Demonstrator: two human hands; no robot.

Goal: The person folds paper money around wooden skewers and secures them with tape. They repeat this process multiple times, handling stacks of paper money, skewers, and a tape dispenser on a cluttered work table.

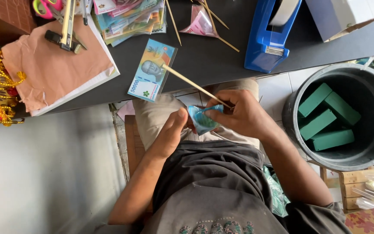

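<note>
Both hands meet over the lap, pinching one small thing between them: a folded blue banknote [204, 118] wrapped in clear film. On the right hand [243, 117], the thumb and fingertips are pressed together on the note's upper right edge, where a thin wooden skewer [191, 82] enters the fold. On the left hand [172, 132], the thumb is pushed against the note's left side and the remaining fingers are curled beneath it, mostly hidden.

From the right-hand pinch the skewer runs up and to the left, its long axis diagonal, its free tip ending over a flat blue banknote [151, 70] that lies on the edge of the dark table [213, 60]. The folded note sits at the near, lower end of that stick, between the two thumbs, so it is touching both hands; the right hand is the one closer to the join of stick and paper.

Beyond the grip, farther up the table, lie more skewers [215, 19] and a stack of mixed banknotes [130, 19]. Up and right of the grip stands a blue tape dispenser [269, 37]. Well off to the right is a dark bucket [297, 108] holding green foam blocks [327, 117].
</note>
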